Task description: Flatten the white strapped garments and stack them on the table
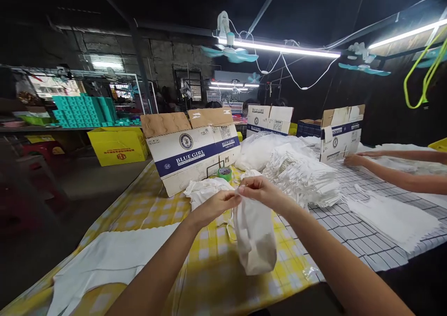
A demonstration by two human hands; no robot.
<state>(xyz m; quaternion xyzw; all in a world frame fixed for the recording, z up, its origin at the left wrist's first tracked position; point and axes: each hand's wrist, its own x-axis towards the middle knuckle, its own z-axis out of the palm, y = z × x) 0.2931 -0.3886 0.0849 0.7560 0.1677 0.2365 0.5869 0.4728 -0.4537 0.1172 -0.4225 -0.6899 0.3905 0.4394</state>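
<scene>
My left hand (223,202) and my right hand (260,190) meet above the table, fingertips pinched together on the top edge of a white cloth garment (254,237). The garment hangs down from them in a loose fold, nearest the right forearm; its exact kind I cannot make out. Behind my hands lies a crumpled white cloth (206,190). A flat white garment (118,251) with a scalloped edge is spread at the left, partly under my left forearm. To the right of my right hand rises a thick stack of folded white garments (303,176).
A yellow checked tablecloth (139,209) covers the near table. A green tape roll (224,173) sits by a printed carton (195,153). At the right, a co-worker's hand (354,160) touches another carton (340,141); white garments (391,216) lie nearby. Fans (230,54) hang overhead.
</scene>
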